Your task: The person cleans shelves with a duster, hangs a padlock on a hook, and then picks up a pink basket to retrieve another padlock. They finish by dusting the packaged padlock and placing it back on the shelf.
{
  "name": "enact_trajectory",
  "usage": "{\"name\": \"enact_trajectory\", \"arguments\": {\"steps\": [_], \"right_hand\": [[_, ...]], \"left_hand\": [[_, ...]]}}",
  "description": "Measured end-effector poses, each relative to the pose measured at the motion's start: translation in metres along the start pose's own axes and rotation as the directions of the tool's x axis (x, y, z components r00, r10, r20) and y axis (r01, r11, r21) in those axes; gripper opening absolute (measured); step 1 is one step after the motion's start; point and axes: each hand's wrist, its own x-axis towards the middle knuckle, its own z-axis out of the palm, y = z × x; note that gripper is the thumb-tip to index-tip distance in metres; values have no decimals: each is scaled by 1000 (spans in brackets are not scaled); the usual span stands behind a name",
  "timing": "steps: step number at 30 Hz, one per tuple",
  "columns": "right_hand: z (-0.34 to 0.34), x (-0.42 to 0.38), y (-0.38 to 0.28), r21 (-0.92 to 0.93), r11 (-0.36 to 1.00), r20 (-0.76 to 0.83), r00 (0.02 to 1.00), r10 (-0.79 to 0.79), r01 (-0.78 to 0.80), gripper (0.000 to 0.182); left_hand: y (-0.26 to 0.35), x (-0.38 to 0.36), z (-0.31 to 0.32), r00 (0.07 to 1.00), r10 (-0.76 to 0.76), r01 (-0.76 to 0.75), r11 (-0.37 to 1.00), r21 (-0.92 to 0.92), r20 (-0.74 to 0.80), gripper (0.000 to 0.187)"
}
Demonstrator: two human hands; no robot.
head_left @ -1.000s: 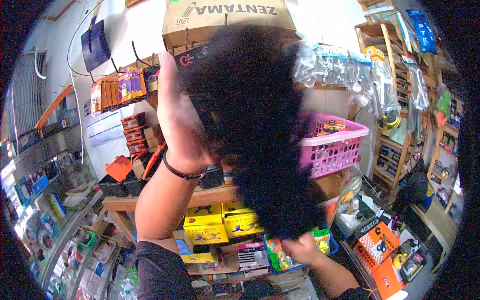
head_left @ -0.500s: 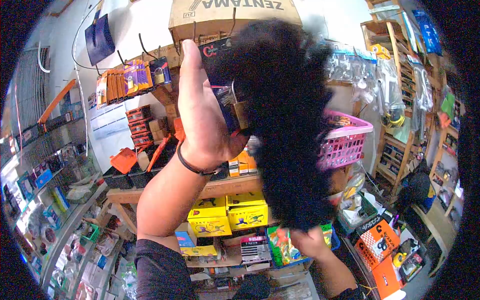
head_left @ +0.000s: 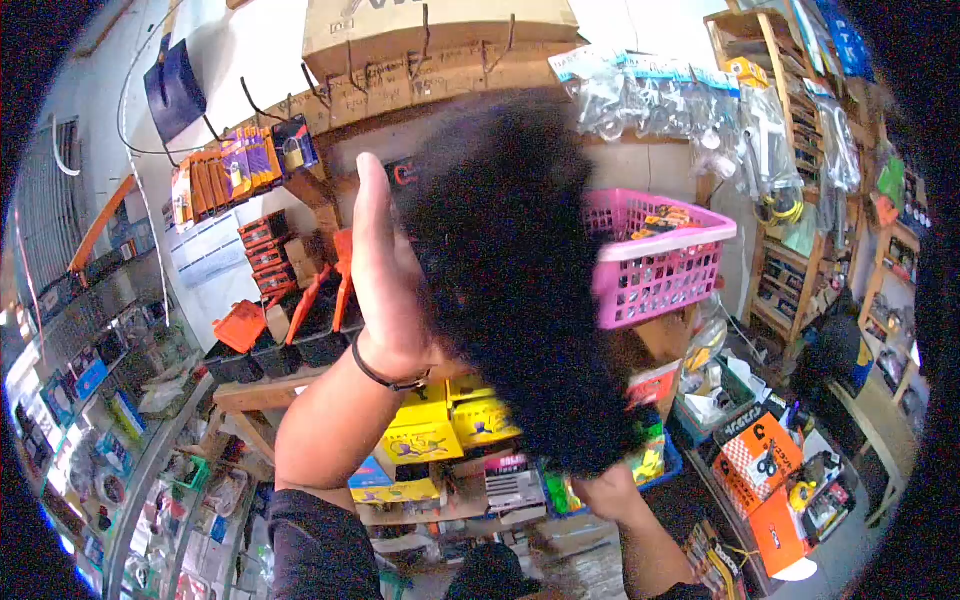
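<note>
A big black fluffy duster fills the middle of the view, tilted and blurred by motion. My right hand is closed at its lower end, where the handle is hidden. My left hand is raised at the duster's left side, fingers pointing up and thumb side hidden. It holds a dark carded padlock pack, of which only a corner with a red mark shows; the duster covers the rest and lies against or close to the palm.
Carded padlocks hang from wall hooks at left. A pink basket stands right of the duster on the wooden shelf. Below are yellow boxes. Orange boxes lie at lower right, and a glass display case runs along the left.
The duster has moved left and down across the pack, now hiding the padlock. My left hand sits lower in view. More of the pink basket and the hook board shows.
</note>
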Motion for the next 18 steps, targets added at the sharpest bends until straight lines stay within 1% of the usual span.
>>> {"name": "enact_trajectory", "arguments": {"steps": [1, 2, 3, 4, 5, 6, 7, 8, 9, 10, 11, 12, 13, 15, 16, 17, 18], "right_hand": [[4, -3, 6, 135, 961, -8, 970, 243, -240, 33], [12, -4, 14, 160, 981, -4, 994, 112, -110, 17], [16, -10, 13, 55, 996, 65, 996, 64, -67, 11], [24, -21, 33, -34, 999, 107, 994, 18, -15, 9], [31, -31, 53, -123, 992, 155, 988, -21, 40, 12], [31, -36, 45, -127, 992, 161, 987, 0, 21, 12], [29, -41, 33, -28, 976, 114, 970, 216, -214, 14], [30, -47, 24, 80, 897, 81, 899, 430, -436, 17], [36, -56, 28, 75, 884, 69, 887, 457, -462, 17], [45, -69, 36, -42, 862, 76, 858, 508, -506, 17], [58, -87, 40, -152, 819, 80, 819, 568, -553, 16], [70, -101, 38, -207, 842, 91, 847, 524, -498, 19], [80, -119, 41, -205, 820, 64, 829, 556, -534, 19], [93, -145, 51, -287, 828, -44, 870, 491, -482, 26], [102, -140, 30, -73, 764, -113, 766, 632, -641, 32], [116, -139, 24, -91, 749, -109, 755, 647, -656, 32], [134, -144, 16, -140, 671, -32, 680, 732, -728, 33]], "left_hand": [[-6, -8, 12, 924, 152, -135, 988, 71, -352, 71], [-10, -17, 6, 959, 68, -97, 991, -95, -276, 72], [-15, -24, -5, 962, 43, -100, 974, -203, -269, 75], [-19, -31, -37, 1000, 12, -15, 990, -142, -24, 77], [-20, -40, -66, 975, -31, 47, 997, -66, 221, 79], [-24, -62, -69, 999, -31, 33, 998, -58, 41, 81], [-31, -75, -62, 999, -28, 31, 996, -81, 34, 81], [-38, -84, -51, 963, -5, -19, 996, -85, -271, 78], [-45, -93, -44, 837, 3, -54, 995, -78, -547, 77], [-55, -102, -48, 835, 4, -76, 991, -108, -550, 73], [-62, -113, -52, 794, -71, -64, 978, -199, -603, 74], [-74, -127, -74, 947, -102, -4, 944, -330, -303, 74], [-84, -140, -93, 997, -75, 80, 897, -435, 29, 73], [-85, -158, -81, 999, -36, 42, 881, -471, 21, 74], [-87, -166, -71, 908, -146, -50, 893, -447, -392, 81], [-87, -179, -66, 633, -237, -120, 910, -396, -737, 88], [-97, -200, -77, 622, -312, -122, 868, -482, -718, 86]]}}
